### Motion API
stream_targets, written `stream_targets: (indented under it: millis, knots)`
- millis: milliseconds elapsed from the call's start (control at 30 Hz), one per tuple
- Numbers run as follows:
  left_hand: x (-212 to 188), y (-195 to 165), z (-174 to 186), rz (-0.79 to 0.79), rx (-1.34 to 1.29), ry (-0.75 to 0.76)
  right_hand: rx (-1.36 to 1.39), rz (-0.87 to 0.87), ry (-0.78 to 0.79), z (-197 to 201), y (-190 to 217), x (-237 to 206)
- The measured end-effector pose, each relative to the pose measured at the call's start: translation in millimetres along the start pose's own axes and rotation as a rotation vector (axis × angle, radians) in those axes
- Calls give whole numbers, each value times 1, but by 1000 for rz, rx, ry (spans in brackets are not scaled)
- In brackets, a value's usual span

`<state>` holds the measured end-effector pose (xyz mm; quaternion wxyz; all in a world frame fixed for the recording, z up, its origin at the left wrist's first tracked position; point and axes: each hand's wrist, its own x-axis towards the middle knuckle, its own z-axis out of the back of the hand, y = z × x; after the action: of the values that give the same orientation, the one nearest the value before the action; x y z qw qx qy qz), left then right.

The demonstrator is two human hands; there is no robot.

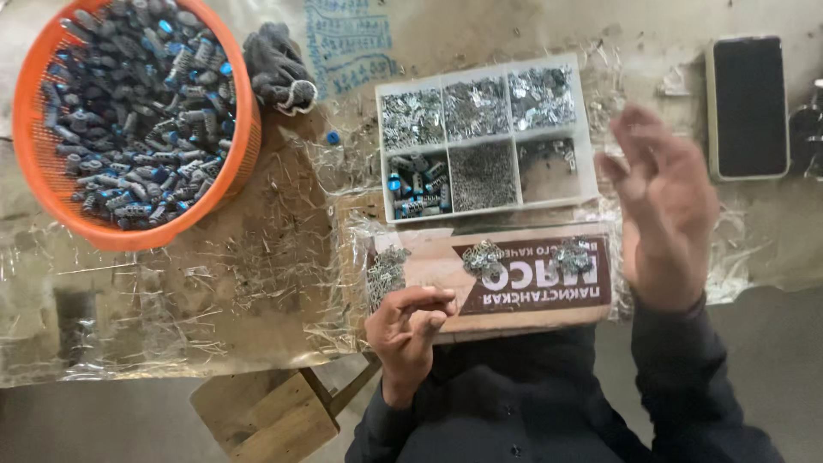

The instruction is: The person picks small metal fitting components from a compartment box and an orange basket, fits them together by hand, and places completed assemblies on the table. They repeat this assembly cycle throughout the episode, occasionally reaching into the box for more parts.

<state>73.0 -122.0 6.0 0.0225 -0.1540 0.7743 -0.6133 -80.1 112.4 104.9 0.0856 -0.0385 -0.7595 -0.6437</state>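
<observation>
My left hand (410,327) hovers at the near table edge with its fingers curled together, fingertips pinched; whether a small part sits between them I cannot tell. My right hand (664,206) is raised and blurred to the right of a white compartment tray (585,129), palm open, fingers spread, holding nothing. The tray holds small silvery metal parts in several sections and grey-blue cylindrical pieces in its lower-left section. In front of it lies a cardboard strip with a brown label (536,279), carrying three small heaps of metal parts (484,257).
An orange basket (51,184) full of grey-blue cylindrical pieces stands at the far left. A dark glove (276,67) lies beside it. A phone (748,107) rests at the far right. Crinkled plastic film covers the table. A wooden stool (261,416) stands below the edge.
</observation>
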Motion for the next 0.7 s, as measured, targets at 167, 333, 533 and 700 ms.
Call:
stream_targets:
  millis: [167,333,533,700]
  knots:
    - [6,0,-8,-60,398,19,-218,-45,176,21,7,-15]
    - [8,6,-10,-121,445,34,-902,21,92,111,-5,25]
    - [5,14,-11,-138,447,8,-1809,474,-60,238,-29,129]
    - [8,14,-16,-124,419,-48,-2023,179,337,286,-46,204]
